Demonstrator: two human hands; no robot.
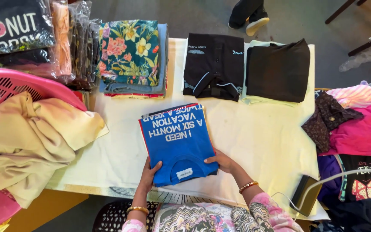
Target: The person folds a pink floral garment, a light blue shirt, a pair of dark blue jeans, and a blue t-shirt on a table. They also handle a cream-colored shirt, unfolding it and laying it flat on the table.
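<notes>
- Currently, the left hand [150, 174] lies flat, fingers spread, on the near left corner of the folded blue T-shirt [177, 141]; it presses down and clamps nothing.
- The right hand [222, 161] rests open on the near right edge of the same garment, beside the collar, with no grip closed on it.
- The folded blue T-shirt lies in the centre of the white table cover [263, 137], collar toward the person, white print on its far half. A red layer and a dark layer show at its left and far edges, so it appears to sit on other folded items.
- Handling judgement: light, soft, limp cotton knit; not fragile; folds slide open if lifted by one corner. Support it from both long edges, or with flat palms underneath.
- Beyond it: a floral fabric stack [132, 56], a folded black polo shirt [213, 64] and a folded dark brown garment [278, 71].
- At left: a pink laundry basket [5, 88] holding cream cloth [31, 141].
</notes>
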